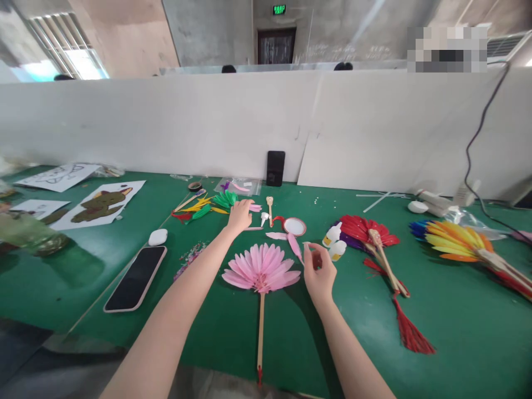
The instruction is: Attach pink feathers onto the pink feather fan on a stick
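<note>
Nearest the camera, slants in with two bare forearms, one either side of a pink feather fan, seemingly to avoid brushing its plumage; pinches with the right hand, thumb and fingertips drawn together right beside a slim pink feather, cannot tell whether gripping it; bends the left hand palm down over more pink feathers, cannot tell from here whether closed on any or merely resting there; just inside the arms, has the fan flat on the green table, spread side away, wooden handle pointing back at the body, probably for an easy view of the layers; between the two hands, has a small white bottle and a round white dish, presumably for short reaches from either side; beyond the right hand, has two white bottles close together, handy for that side; farther right, has a red fan and a yellow-orange fan set well apart from the pink one, likely against tangling; out left, parks a pale-edged phone flat, white case just beside its top end; farthest off, props a black phone upright against the pale partition, probably for support.
</note>
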Available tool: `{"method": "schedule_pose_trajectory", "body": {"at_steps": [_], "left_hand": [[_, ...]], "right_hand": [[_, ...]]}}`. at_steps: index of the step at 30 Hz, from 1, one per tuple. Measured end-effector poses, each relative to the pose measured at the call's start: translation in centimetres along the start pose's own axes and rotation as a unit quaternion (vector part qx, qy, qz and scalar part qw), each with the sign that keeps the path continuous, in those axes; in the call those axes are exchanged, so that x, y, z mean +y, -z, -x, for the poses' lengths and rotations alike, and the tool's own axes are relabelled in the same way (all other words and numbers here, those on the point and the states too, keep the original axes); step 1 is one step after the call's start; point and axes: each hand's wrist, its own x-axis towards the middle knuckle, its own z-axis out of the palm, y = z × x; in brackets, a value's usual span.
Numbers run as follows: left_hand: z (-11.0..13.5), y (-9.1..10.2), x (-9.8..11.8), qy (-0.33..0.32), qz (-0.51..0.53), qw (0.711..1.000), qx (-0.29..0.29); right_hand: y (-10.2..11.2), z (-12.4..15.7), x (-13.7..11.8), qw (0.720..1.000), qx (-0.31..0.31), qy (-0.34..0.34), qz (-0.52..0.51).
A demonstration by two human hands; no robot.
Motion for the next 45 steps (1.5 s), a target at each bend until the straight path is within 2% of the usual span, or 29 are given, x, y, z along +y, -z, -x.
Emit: {"method": "schedule_pose_trajectory", "body": {"at_steps": [4,9,12,15,18,22,26,29,31,33,35,37,39,43,45], "left_hand": [[-2.0,-1.0,-0.8,-0.015,-0.01,0.999,-0.039],[-2.5,-1.1,-1.1,-0.031,0.025,0.998,-0.05],[-2.7,0.0,-0.2,-0.026,0.084,0.996,-0.021],[-2.9,2.1,0.9,0.001,0.163,0.986,0.042],[-2.5,4.8,1.5,0.041,0.254,0.961,0.102],[-0.5,7.9,1.6,0.083,0.379,0.91,0.15],[2.4,10.1,2.2,0.089,0.485,0.858,0.145],[4.3,11.6,3.1,0.082,0.537,0.829,0.133],[5.3,12.7,3.9,0.083,0.579,0.801,0.129],[6.3,13.8,4.8,0.089,0.642,0.751,0.126],[7.2,14.8,5.6,0.088,0.686,0.712,0.124],[8.1,15.4,6.2,0.081,0.708,0.691,0.123],[8.9,15.8,6.4,0.081,0.723,0.675,0.12],[10.4,16.6,5.6,0.106,0.749,0.646,0.104],[11.0,17.6,5.1,0.123,0.754,0.636,0.106]], "right_hand": [[0.2,-0.5,0.0,0.999,0.005,-0.027,-0.023],[0.3,-0.6,0.5,0.999,-0.018,-0.028,-0.032],[0.3,-0.5,0.7,0.999,-0.012,-0.028,-0.034],[0.4,-0.5,0.5,0.999,-0.015,-0.026,-0.039],[0.5,-0.4,0.2,0.999,-0.007,-0.028,-0.041],[0.8,-0.3,0.0,0.999,-0.002,-0.028,-0.04],[1.2,-0.3,-1.1,0.998,-0.026,-0.013,-0.062],[1.0,-0.8,-3.5,0.991,-0.089,-0.015,-0.102],[0.3,-1.0,-5.6,0.976,-0.173,-0.025,-0.131],[-0.9,-0.9,-7.9,0.952,-0.265,-0.041,-0.148],[-2.6,-0.4,-9.9,0.914,-0.361,-0.057,-0.175],[-4.6,0.5,-11.4,0.874,-0.422,-0.065,-0.233],[-6.6,1.3,-12.4,0.856,-0.429,-0.072,-0.28],[-9.8,2.5,-13.4,0.877,-0.383,-0.061,-0.283],[-11.0,3.1,-13.4,0.883,-0.383,-0.052,-0.266]]}}
